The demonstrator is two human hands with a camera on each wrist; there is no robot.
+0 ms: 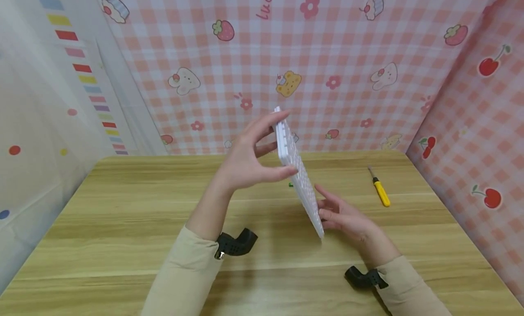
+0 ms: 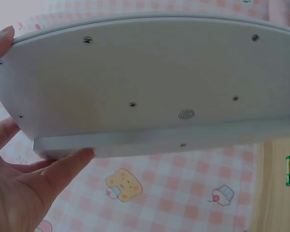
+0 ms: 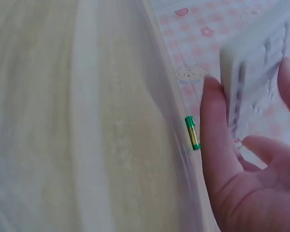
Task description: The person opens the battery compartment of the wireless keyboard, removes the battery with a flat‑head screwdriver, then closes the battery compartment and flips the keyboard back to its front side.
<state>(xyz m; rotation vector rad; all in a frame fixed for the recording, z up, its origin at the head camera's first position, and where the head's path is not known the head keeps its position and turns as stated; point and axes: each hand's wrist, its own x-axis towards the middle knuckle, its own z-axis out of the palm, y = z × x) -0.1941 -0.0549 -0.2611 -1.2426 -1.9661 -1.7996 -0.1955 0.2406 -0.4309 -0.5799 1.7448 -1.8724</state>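
A white keyboard (image 1: 303, 188) is held up on a slant above the table, its left end high and its right end low. My left hand (image 1: 245, 163) grips the upper end, with the thumb and fingers spread around the edges. The lower end is held by my right hand (image 1: 348, 219), its thumb on the key side. In the left wrist view, the keyboard's underside (image 2: 159, 72) shows several small screws and a raised strip along one long edge. Keys on the keyboard (image 3: 263, 72) appear in the right wrist view, partly blurred.
A green battery (image 3: 192, 133) lies on the wood-grain table (image 1: 135, 207), mostly hidden behind the keyboard in the head view. To the right rests a yellow-handled screwdriver (image 1: 381, 192). Pink checked cloth (image 1: 254, 70) hangs behind the table and along its right side.
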